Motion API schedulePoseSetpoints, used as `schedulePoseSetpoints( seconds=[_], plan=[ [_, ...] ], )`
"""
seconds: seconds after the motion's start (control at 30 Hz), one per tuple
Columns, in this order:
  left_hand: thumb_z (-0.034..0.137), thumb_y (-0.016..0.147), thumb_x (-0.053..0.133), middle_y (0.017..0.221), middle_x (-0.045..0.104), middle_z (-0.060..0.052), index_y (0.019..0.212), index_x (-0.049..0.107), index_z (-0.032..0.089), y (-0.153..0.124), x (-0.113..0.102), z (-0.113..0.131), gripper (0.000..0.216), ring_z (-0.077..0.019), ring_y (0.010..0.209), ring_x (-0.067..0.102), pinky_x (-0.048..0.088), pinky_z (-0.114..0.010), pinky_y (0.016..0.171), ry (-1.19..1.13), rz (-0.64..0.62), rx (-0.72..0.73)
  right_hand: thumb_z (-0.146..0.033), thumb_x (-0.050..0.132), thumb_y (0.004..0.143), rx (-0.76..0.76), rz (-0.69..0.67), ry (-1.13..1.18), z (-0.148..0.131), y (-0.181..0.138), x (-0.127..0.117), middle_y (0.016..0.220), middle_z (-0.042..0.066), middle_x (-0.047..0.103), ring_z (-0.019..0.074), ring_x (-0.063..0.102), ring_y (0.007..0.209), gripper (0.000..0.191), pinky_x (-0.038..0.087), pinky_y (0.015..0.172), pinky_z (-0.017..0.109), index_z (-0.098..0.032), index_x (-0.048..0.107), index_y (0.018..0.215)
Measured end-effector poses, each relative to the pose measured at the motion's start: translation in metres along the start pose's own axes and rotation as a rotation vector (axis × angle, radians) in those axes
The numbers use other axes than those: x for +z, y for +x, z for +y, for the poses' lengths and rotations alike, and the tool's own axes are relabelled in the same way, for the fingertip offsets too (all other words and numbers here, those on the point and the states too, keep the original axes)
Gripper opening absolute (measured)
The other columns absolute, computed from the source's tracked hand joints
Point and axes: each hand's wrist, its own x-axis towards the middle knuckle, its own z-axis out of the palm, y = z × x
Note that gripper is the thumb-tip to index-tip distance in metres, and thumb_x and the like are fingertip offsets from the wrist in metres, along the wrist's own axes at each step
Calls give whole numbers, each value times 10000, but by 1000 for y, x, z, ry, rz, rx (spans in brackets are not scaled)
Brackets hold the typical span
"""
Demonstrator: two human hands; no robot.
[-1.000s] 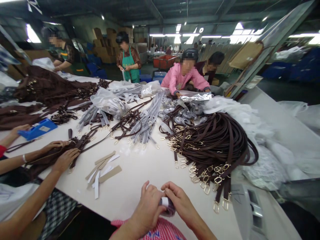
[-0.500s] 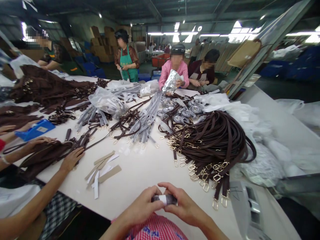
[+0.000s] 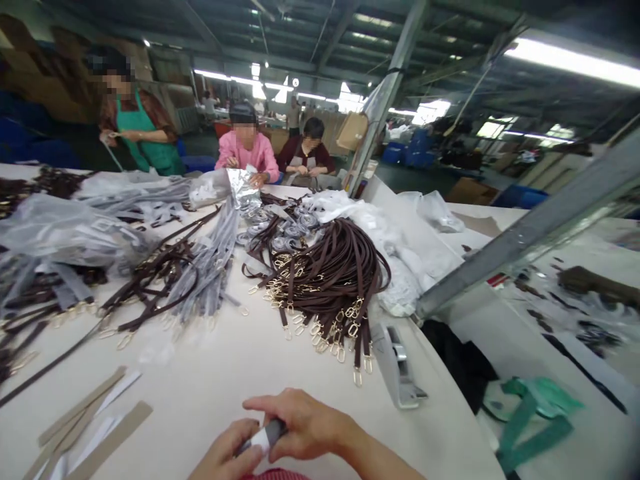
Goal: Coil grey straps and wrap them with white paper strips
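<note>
A small dark roll with a white band (image 3: 263,437) is pinched between the left hand (image 3: 225,460) and right hand (image 3: 300,427), both closed on it, above the white table's near edge (image 3: 210,387). Card strips (image 3: 95,427) are laid to the left. Brown straps with gold buckles (image 3: 330,273) are heaped beyond; seated workers (image 3: 247,150) are seen farthest.
</note>
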Motion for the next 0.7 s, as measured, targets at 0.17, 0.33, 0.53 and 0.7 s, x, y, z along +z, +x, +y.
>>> schedulePoseSetpoints(
  seconds=[0.17, 0.33, 0.53, 0.7],
  plan=[
    [458, 885, 444, 1102, 650, -60, 1031, 638, 210, 7, 5, 12, 347, -230, 1060, 573, 461, -423, 984, 53, -53, 114, -220, 801, 685, 40, 79, -64, 1, -18, 2, 978, 52, 743, 230, 666, 897, 788, 485, 816, 310, -227, 465, 1397],
    [224, 871, 488, 1124, 648, -66, 1074, 603, 248, 10, 18, 29, 234, -247, 1192, 496, 140, -660, 1154, 459, 317, 323, -148, 694, 750, -15, 231, -103, -10, -36, -9, 1406, 167, 504, 313, 430, 1311, 765, 257, 1147, 535, -183, 365, 1440],
    [101, 813, 480, 1021, 671, -53, 959, 578, 232, 9, 26, 31, 220, -255, 1193, 491, 123, -657, 1153, 634, 534, 416, -130, 528, 861, 80, 538, -50, -13, -54, -12, 1174, 97, 621, 250, 551, 1131, 333, 449, 1006, 411, -245, 563, 1171],
    [188, 811, 504, 988, 691, -36, 896, 575, 261, 10, 28, 20, 133, -271, 1195, 511, 92, -618, 1159, 666, 608, 484, -249, 502, 904, 339, 598, 47, 8, -91, -2, 918, 51, 682, 216, 630, 878, 144, 496, 816, 339, -225, 635, 953]
  ],
)
